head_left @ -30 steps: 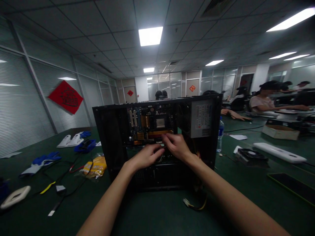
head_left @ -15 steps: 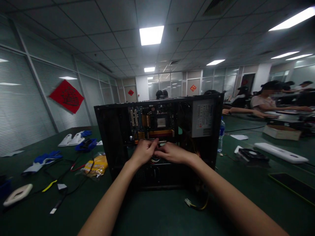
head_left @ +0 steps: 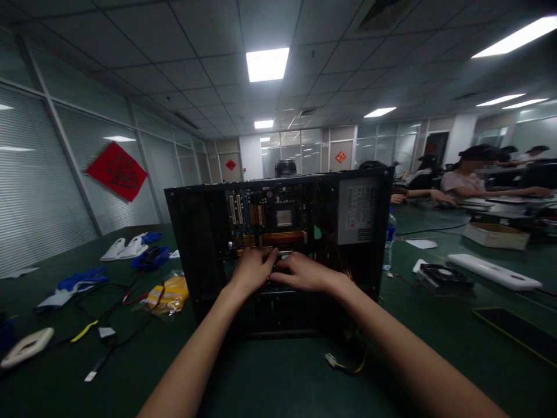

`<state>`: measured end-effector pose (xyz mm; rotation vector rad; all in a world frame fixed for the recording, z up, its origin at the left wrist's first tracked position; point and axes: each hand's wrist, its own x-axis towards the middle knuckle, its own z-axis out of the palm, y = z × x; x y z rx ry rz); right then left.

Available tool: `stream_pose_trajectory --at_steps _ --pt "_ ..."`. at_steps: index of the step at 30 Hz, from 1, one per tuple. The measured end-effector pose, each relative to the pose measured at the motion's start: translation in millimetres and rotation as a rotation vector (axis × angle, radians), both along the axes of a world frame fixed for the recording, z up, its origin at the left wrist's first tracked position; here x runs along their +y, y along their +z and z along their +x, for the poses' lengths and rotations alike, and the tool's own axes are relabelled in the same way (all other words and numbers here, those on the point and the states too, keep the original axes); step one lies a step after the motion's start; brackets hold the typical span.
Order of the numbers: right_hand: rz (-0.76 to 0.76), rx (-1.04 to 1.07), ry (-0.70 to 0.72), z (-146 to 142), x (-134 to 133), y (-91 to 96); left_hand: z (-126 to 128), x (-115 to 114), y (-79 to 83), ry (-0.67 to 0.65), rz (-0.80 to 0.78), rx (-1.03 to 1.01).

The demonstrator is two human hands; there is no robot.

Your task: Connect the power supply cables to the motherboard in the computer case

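Observation:
An open black computer case (head_left: 278, 333) stands upright on the table in front of me. Inside it are a motherboard (head_left: 285, 200) with a square processor socket and orange memory slots, and a silver power supply (head_left: 357, 212) at upper right. My left hand (head_left: 253, 268) is in the case just below the memory slots, fingers bent and closed. Beside it, my right hand (head_left: 300, 271) reaches in from the right with curled fingers. The fingertips nearly meet, and whatever they hold is hidden. A loose power connector (head_left: 331, 360) lies on the table at the case's lower right.
Left on the green table (head_left: 270, 383) are blue-and-white gloves (head_left: 80, 281), a blue tray (head_left: 150, 257), a yellow bag (head_left: 169, 295) and cables. To the right are a bottle (head_left: 390, 238), a cooling fan (head_left: 444, 280), a white power strip (head_left: 494, 271) and an open box (head_left: 496, 235). Several people sit beyond.
My hands stay at the same spot, with the right fingers shifted slightly. The coloured wires seen under them earlier are now hidden. A person's hand at the right has moved a little.

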<state>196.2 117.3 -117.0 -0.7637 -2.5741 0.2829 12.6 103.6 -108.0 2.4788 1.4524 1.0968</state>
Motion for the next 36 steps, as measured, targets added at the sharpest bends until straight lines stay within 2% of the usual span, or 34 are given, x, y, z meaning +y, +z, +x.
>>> stream_pose_trajectory --at_steps 6,10,14,19,22,24,27,29,31,33,36 --pt "-0.179 -0.078 0.017 0 2 -1.7 0 0 1.7 0.100 -0.011 0.062" --pt "-0.128 -0.060 -0.019 -1 1 -0.2 0 0 2.9 0.118 -0.025 0.053" --pt "-0.019 0.050 -0.050 -1 -2 2.6 0 1 2.5 0.084 -0.049 -0.012" --pt "-0.078 0.342 -0.036 -3 -3 8.8 -7 4 8.8 0.040 -0.121 -0.240" --pt "-0.121 0.538 -0.045 -4 -8 17.8 -12 1 20.1 -0.012 -0.161 -0.335" --pt "-0.143 0.588 -0.017 -3 -16 26.0 -13 -7 29.5 -0.029 -0.155 -0.366" --pt "-0.232 0.442 0.096 0 -36 40.7 -9 -27 44.3 -0.030 -0.095 -0.375" --pt "-0.257 0.219 0.167 1 -51 52.1 -6 -45 54.6 -0.032 0.010 -0.282" --pt "-0.200 0.091 0.158 0 -67 65.1 -2 -63 66.5 -0.034 0.173 -0.075" --pt "-0.237 0.086 0.162 -1 -80 79.4 2 -81 80.9 -0.049 0.322 0.112" --pt "-0.476 0.202 0.230 1 -94 100.8 9 -103 105.5 -0.045 0.329 0.079"
